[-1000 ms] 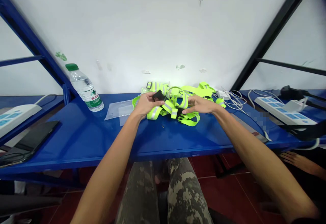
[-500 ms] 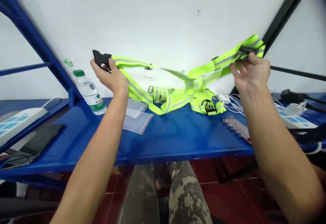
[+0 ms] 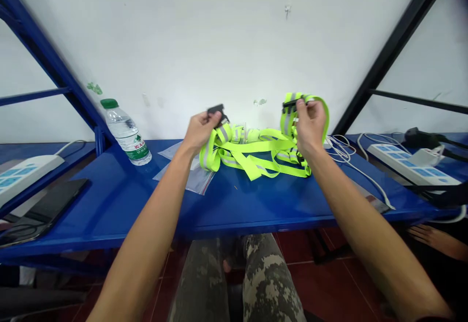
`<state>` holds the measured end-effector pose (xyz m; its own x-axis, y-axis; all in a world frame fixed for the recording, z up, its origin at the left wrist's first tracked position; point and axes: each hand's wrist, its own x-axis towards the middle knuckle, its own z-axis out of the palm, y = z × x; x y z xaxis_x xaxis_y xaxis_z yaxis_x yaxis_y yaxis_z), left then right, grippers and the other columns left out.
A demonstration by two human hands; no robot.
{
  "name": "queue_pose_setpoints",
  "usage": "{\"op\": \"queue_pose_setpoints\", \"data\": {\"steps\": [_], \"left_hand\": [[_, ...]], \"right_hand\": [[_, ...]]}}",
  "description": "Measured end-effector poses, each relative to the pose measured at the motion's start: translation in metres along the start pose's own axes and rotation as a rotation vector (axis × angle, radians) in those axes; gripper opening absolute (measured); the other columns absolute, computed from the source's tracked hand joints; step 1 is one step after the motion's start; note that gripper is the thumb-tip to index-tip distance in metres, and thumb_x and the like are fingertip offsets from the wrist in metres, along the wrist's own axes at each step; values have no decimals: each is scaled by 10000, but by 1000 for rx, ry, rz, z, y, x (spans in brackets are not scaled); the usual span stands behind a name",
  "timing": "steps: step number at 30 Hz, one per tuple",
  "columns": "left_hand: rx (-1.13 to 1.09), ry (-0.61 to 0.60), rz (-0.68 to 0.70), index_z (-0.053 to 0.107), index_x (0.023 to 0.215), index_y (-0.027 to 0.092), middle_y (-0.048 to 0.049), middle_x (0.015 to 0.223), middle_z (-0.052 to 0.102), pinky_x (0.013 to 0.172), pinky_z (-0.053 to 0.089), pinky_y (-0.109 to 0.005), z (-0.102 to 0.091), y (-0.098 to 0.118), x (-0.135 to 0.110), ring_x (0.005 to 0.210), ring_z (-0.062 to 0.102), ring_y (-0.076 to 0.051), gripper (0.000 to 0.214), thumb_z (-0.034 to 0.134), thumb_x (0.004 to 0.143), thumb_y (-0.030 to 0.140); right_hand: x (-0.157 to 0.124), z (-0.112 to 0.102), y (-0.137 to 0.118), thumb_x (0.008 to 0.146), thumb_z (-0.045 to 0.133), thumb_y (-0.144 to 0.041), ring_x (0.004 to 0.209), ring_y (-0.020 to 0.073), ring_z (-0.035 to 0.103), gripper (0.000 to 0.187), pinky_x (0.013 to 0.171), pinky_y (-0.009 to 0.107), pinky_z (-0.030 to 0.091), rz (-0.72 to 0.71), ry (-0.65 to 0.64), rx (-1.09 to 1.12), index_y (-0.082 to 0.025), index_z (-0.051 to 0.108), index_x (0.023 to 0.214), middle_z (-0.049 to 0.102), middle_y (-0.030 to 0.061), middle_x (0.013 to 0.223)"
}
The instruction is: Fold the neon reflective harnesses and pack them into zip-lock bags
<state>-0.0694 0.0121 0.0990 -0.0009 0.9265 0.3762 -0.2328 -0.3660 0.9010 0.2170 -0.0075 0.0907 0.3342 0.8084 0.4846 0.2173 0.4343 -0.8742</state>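
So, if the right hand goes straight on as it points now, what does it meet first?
Past the reflective strap it holds, the right hand would probably meet the white wall first; depth is unclear.

Bright, even light is cast on the white plaster wall point(image 3: 146, 44) (palest behind the neon-yellow reflective straps point(image 3: 256, 153)), a soft sheen lies on the blue steel shelf point(image 3: 109, 205), and the black steel upright point(image 3: 395, 49) is bowed by edge distortion.

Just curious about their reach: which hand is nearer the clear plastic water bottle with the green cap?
The left hand, apart from the water bottle; the right hand lies beyond the neon-yellow straps.
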Motion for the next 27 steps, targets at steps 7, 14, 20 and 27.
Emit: {"op": "queue_pose_setpoints", "data": {"steps": [7,14,20,27], "left_hand": [[169,-581,-267,716,789,145,-53,790,702,713,479,-267,16,-25,-35,750,617,-169,366,807,694,487],[227,-549,-328,739,947,139,-97,883,731,814,501,-341,9,-52,-43,850,669,-219,492,890,574,424],[299,-434,-312,700,1180,166,-110,871,731,861,484,-389,5,-55,-43,882,687,-261,696,906,564,416],[178,-432,-365,705,1056,147,-74,810,737,843,474,-354,6,-52,-42,805,680,-203,576,878,601,455]], "right_hand": [[-59,59,13,876,461,-695,682,161,463,442,585,287,387,-160,-66,-121,-258,397,848,419,-9,736],[-73,69,35,807,580,-666,682,151,487,443,625,287,413,-71,-160,-82,-250,429,834,477,-11,754],[-73,62,33,704,730,-594,801,179,570,562,742,323,504,-24,-211,29,-251,522,1098,521,-6,828],[-69,52,41,753,693,-583,774,180,558,501,777,328,495,-18,-366,-28,-245,607,1113,536,-18,759]]}}
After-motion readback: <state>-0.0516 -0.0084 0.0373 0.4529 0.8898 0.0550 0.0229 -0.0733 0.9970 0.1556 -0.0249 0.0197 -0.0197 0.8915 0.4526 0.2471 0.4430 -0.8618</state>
